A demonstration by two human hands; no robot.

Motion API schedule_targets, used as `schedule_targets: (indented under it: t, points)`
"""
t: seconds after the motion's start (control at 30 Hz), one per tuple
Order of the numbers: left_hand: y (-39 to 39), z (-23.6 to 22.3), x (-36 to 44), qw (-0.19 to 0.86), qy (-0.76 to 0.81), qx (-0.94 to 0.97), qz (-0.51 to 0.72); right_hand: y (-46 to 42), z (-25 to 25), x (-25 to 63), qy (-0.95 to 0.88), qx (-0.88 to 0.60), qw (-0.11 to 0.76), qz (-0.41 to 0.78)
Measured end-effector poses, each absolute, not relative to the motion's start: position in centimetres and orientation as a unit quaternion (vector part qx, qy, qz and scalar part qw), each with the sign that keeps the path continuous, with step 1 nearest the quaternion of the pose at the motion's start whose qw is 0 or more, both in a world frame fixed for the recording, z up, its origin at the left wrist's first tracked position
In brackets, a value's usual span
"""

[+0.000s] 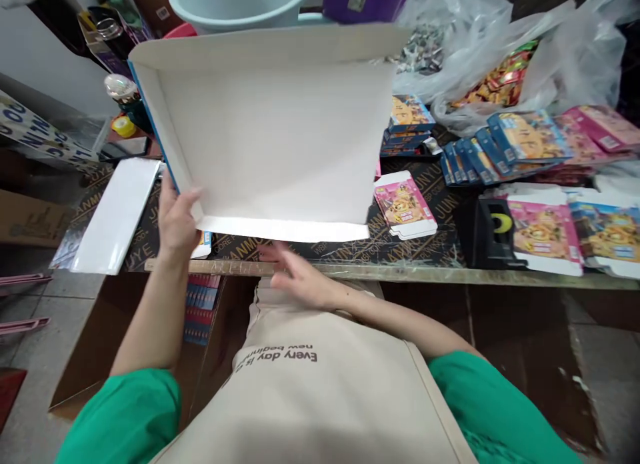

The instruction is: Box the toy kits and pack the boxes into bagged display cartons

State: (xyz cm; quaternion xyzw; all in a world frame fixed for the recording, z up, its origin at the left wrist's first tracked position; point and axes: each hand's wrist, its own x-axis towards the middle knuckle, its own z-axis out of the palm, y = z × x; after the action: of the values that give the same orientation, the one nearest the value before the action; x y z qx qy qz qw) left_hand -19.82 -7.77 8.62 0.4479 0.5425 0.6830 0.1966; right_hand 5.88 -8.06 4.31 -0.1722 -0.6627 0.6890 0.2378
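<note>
A large shallow cardboard box, white inside with a blue outer side, is tipped up so that its inside faces me. My left hand grips it at the lower left corner, thumb on the inner edge. Just below its bottom wall is my right hand, fingers apart and slightly blurred, with nothing seen in it. A flat pink printed carton lies on the dark table to the right of the box. Part of another small carton shows under the box near my left hand.
Stacks of blue cartons and a black tape dispenser stand on the right. Plastic bags of small packets lie behind them. A pale blue tub is at the back, a white flat packet at left. Below sits an open brown box.
</note>
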Motion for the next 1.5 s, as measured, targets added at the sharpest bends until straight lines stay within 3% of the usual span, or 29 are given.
schedule_targets:
  t: [0.1, 0.17, 0.23, 0.33, 0.47, 0.67, 0.77, 0.97, 1.07, 1.17, 1.3, 1.5]
  points:
    - [-9.5, 5.9, -14.1, 0.284, 0.531, 0.435, 0.67, -4.3, 3.6, 7.5, -0.491, -0.336, 0.404, 0.694]
    - [-10.3, 4.9, -11.8, 0.38, 0.491, 0.435, 0.652, -1.4, 4.0, 10.4, -0.448, -0.411, 0.519, 0.6]
    - [-10.3, 5.0, -10.8, 0.456, 0.444, 0.426, 0.643, 0.8, 4.8, 14.0, -0.486, -0.443, 0.578, 0.483]
    - [-8.8, 6.1, -10.6, 0.486, 0.474, 0.435, 0.591, 2.0, 5.7, 18.3, -0.641, -0.438, 0.511, 0.369]
    - [-6.7, 6.5, -9.1, 0.366, 0.584, 0.54, 0.483, 1.2, 5.5, 20.1, -0.733, -0.433, 0.388, 0.353]
    - [-6.1, 4.1, -6.0, 0.309, 0.621, 0.567, 0.443, 0.3, 3.6, 19.5, -0.631, -0.452, 0.369, 0.511]
    - [-5.8, 3.2, -5.7, 0.308, 0.63, 0.529, 0.477, 0.7, 2.7, 19.2, -0.618, -0.468, 0.413, 0.478]
    - [-4.1, 1.8, -6.8, 0.417, 0.626, 0.403, 0.521, 3.3, 0.2, 18.7, -0.532, -0.516, 0.446, 0.502]
    - [-3.0, 0.7, -8.4, 0.486, 0.606, 0.409, 0.479, 4.9, -1.2, 18.9, -0.526, -0.517, 0.413, 0.534]
    - [-1.8, -0.6, -9.6, 0.451, 0.634, 0.466, 0.423, 5.9, -2.5, 19.0, -0.578, -0.509, 0.351, 0.533]
    - [-1.0, -1.7, -9.8, 0.44, 0.65, 0.487, 0.384, 6.1, -3.4, 18.8, -0.613, -0.535, 0.332, 0.478]
    - [0.5, -0.6, -10.8, 0.552, 0.628, 0.45, 0.313, 6.6, -2.4, 19.8, -0.495, -0.539, 0.272, 0.625]
